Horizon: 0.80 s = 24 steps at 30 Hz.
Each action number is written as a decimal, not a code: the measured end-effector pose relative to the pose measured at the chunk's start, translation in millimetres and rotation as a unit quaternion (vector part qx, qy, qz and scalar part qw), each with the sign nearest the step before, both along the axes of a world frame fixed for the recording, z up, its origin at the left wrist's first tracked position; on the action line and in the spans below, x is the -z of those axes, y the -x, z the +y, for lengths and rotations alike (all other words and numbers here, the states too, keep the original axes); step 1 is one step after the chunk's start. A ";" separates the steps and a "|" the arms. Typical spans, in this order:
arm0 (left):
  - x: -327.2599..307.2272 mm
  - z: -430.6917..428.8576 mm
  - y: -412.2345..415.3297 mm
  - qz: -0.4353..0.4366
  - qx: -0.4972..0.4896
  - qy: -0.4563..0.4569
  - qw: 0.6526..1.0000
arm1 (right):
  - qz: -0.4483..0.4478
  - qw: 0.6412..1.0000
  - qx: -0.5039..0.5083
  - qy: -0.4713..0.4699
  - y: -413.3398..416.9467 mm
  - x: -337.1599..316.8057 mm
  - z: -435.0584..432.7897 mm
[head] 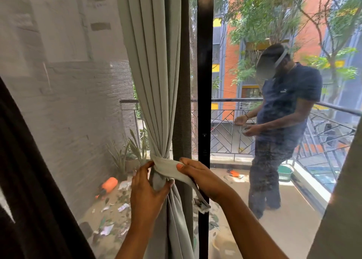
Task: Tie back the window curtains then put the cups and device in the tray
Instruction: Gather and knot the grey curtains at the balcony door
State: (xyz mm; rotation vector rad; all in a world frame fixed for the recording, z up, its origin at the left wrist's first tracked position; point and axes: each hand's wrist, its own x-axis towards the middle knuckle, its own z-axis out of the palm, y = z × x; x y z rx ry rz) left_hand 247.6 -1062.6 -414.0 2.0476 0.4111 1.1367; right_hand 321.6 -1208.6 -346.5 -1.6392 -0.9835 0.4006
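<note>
Near the window's middle, the left hand [146, 188] is gripping the gathered curtain [156, 82] just under the tie [166, 165] while the right hand [203, 178] is pinching the tie's loose end; both are likely behaving as soft, light, slippy cloth, best held at the bunched waist.

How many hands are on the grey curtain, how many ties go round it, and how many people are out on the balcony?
Hands: 2, left hand gripping the curtain, right hand pinching the tie
Ties: 1
People: 1, a person by the railing
Total: 4
</note>
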 end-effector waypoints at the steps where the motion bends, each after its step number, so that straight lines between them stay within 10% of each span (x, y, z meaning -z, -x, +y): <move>1: -0.5 -2.8 -0.7 -0.002 -0.013 0.000 1.000 | -0.013 1.000 -0.010 0.010 -1.2 -4.0 -0.5; 9: -1.6 -4.0 -0.9 -0.017 -0.039 -0.027 0.999 | -0.200 0.978 0.007 0.062 -34.5 -9.3 -1.5; 17: -4.4 11.3 13.9 0.001 0.043 -0.055 0.998 | -0.525 0.835 0.134 0.095 -53.1 -25.9 -29.8; 24: -19.1 7.3 15.9 0.003 0.161 0.033 0.986 | -0.492 0.830 0.246 0.090 -81.7 -12.1 -25.2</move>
